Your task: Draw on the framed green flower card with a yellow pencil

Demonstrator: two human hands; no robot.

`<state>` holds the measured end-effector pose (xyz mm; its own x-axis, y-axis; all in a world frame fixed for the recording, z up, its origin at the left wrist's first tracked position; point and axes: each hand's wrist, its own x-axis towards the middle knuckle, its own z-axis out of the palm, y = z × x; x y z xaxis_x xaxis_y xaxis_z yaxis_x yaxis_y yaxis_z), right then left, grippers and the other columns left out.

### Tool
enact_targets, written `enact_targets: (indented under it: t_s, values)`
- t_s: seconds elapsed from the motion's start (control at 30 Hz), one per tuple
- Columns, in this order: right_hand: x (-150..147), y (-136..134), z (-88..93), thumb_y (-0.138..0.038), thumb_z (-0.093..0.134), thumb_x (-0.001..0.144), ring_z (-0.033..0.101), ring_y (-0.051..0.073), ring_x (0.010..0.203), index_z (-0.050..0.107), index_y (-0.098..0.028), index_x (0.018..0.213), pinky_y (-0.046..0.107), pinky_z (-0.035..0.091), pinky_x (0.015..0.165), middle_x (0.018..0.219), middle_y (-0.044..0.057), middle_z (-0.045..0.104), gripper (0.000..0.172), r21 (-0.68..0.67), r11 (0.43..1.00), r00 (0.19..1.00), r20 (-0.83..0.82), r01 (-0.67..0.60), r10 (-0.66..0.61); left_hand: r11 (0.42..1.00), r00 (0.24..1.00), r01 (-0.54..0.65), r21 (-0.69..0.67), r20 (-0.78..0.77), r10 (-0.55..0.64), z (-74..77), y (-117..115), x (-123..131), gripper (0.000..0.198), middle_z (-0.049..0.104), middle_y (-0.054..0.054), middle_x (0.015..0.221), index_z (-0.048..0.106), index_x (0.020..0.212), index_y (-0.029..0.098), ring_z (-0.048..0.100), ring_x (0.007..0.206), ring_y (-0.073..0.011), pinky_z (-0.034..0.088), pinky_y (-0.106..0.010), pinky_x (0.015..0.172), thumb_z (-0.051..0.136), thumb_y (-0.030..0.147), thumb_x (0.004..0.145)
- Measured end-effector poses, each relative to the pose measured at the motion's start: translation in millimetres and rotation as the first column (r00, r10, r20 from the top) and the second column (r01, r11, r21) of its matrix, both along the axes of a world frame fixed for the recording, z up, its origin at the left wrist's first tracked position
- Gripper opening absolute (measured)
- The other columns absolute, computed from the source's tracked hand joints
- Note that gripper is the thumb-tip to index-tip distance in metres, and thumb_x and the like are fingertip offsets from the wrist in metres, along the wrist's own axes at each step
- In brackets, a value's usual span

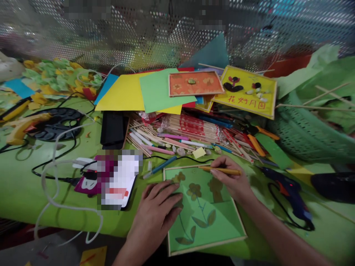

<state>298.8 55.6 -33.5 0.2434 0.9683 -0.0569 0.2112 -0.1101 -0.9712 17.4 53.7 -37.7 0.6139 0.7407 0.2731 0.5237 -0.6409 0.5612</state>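
Note:
A green paper picture [213,229] with a thin stick frame lies at the table's front edge. Flowers, leaves and a tree shape in brownish tones and drawn outlines cover it. My left hand [159,205] rests flat on its left side, fingers spread. Between the fingers of my right hand [231,177] is an orange-yellow marker pen [222,170], its tip at the picture's upper edge near a small drawn mark. A blue pen [163,165] lies just beyond the upper left corner.
A phone [130,173] and a purple power strip [91,181] lie at left among cables. A blue glue gun [291,194] is at right, near a green basket [299,129]. Behind are bundled sticks [191,125], pliers [256,144], coloured paper [119,92] and two framed pictures [195,84].

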Motion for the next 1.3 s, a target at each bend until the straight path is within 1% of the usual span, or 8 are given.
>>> enact_targets:
  t_s: [0.13,0.23,0.3,0.43,0.67,0.9,1.07,1.3]
  values:
    - [0,-1,-3.3,-0.038,0.075,0.082,0.054,0.016,0.065,0.065,-0.021,0.087,0.028,0.044,0.059,0.075,0.000,0.062,0.020,0.021,1.000,1.000,-0.004,-0.018,0.018,0.999,0.999,0.005,0.047,-0.038,-0.004,-3.1,1,-2,0.024,0.071,0.000,0.131,0.072,0.118,0.030,0.058,0.128,-0.0226,0.044,-0.043,0.108,0.062,0.024,0.097]
    - [-1,-2,-7.4,-0.037,0.074,0.084,0.054,0.015,0.063,0.066,-0.021,0.086,0.028,0.043,0.058,0.074,0.000,0.062,0.019,0.029,0.998,0.998,0.022,-0.052,0.051,0.979,0.996,0.056,0.198,-0.084,-0.040,-5.8,8,-4,0.025,0.072,0.000,0.129,0.072,0.117,0.030,0.061,0.124,-0.0211,0.048,-0.039,0.103,0.064,0.023,0.094]
    - [-2,-2,-11.8,-0.037,0.072,0.084,0.055,0.016,0.064,0.067,-0.021,0.086,0.028,0.044,0.059,0.075,0.001,0.064,0.017,0.044,0.997,0.998,0.023,-0.064,0.063,0.926,0.991,0.123,0.356,-0.096,-0.094,-10.1,14,-5,0.022,0.075,0.002,0.124,0.073,0.113,0.029,0.065,0.117,-0.0194,0.052,-0.034,0.094,0.066,0.027,0.091]
    - [-2,0,-18.4,-0.036,0.071,0.083,0.056,0.018,0.067,0.069,-0.021,0.083,0.030,0.045,0.061,0.076,0.003,0.064,0.015,0.083,0.995,0.998,0.007,-0.058,0.057,0.837,0.997,0.082,0.542,-0.057,-0.061,-28.7,25,-8,0.018,0.077,0.005,0.119,0.074,0.108,0.031,0.068,0.110,-0.0180,0.052,-0.032,0.088,0.065,0.030,0.092]
    - [-3,-2,-11.0,-0.043,0.071,0.082,0.052,0.016,0.065,0.070,-0.020,0.084,0.029,0.040,0.060,0.076,0.002,0.062,0.023,0.064,0.997,0.998,-0.045,-0.033,0.036,0.806,0.994,0.104,0.583,-0.091,-0.063,-62.0,27,-15,0.020,0.074,0.007,0.124,0.073,0.113,0.037,0.068,0.113,-0.0169,0.053,-0.029,0.089,0.063,0.040,0.095]
    - [-7,-1,-6.6,-0.048,0.074,0.078,0.047,0.015,0.062,0.067,-0.020,0.080,0.027,0.038,0.058,0.071,0.000,0.057,0.029,0.027,1.000,0.996,-0.092,0.001,0.001,0.785,0.983,0.165,0.597,-0.163,-0.082,-60.3,30,-18,0.022,0.074,0.007,0.126,0.073,0.115,0.039,0.069,0.111,-0.0161,0.055,-0.028,0.087,0.065,0.045,0.095]
    - [-8,-1,-5.3,-0.047,0.076,0.077,0.045,0.014,0.061,0.066,-0.020,0.080,0.026,0.036,0.058,0.070,-0.001,0.056,0.029,0.030,1.000,0.994,-0.108,0.000,0.003,0.850,0.998,0.036,0.525,-0.069,0.000,-64.8,25,-14,0.022,0.076,0.008,0.121,0.074,0.109,0.038,0.069,0.113,-0.0166,0.054,-0.031,0.092,0.054,0.045,0.102]
    - [-7,0,-4.9,-0.050,0.075,0.077,0.048,0.015,0.063,0.065,-0.021,0.079,0.027,0.039,0.059,0.071,0.000,0.057,0.031,0.025,1.000,0.998,-0.066,0.010,-0.008,0.855,0.996,0.072,0.513,-0.076,-0.038,-64.0,25,-14,0.019,0.076,0.008,0.122,0.073,0.111,0.038,0.070,0.112,-0.0165,0.054,-0.030,0.092,0.062,0.045,0.098]
